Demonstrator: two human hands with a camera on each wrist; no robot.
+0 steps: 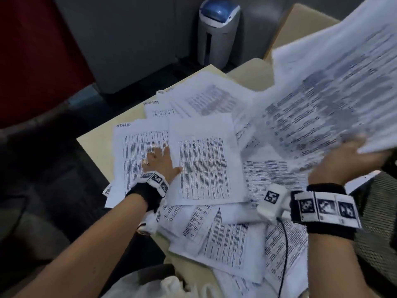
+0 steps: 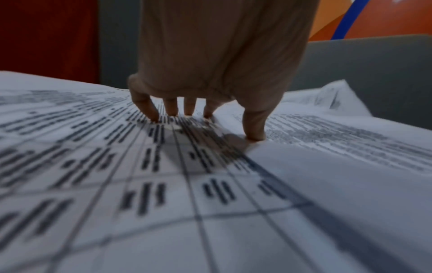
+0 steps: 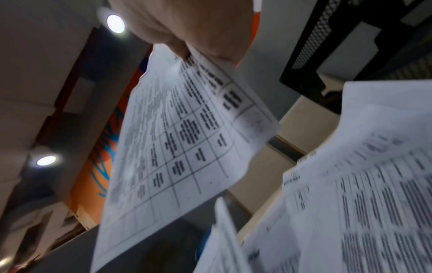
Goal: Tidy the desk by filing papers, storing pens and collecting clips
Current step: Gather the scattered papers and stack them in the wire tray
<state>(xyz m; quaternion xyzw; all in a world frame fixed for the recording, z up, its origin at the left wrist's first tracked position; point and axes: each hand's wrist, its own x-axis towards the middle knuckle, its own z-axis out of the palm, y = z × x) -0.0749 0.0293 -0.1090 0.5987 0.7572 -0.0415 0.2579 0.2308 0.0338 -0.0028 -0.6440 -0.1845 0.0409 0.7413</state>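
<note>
Loose printed papers (image 1: 204,160) cover the beige desk (image 1: 94,145), overlapping at all angles. Left hand (image 1: 160,162) lies flat on them – fingers (image 2: 171,108) spread and straight, tips pressing a table-printed sheet (image 2: 163,184), thumb on the sheet just beside it. Right hand (image 1: 345,160) is raised off the pile, fingers and thumb pinched on a corner of a lifted sheaf (image 1: 335,82), blurred – sheets fan out beyond the fingertips. Grey bin (image 1: 218,33) stands on the floor past the desk

Grey shredder (image 1: 218,33) beside red wall (image 1: 32,50)
</note>
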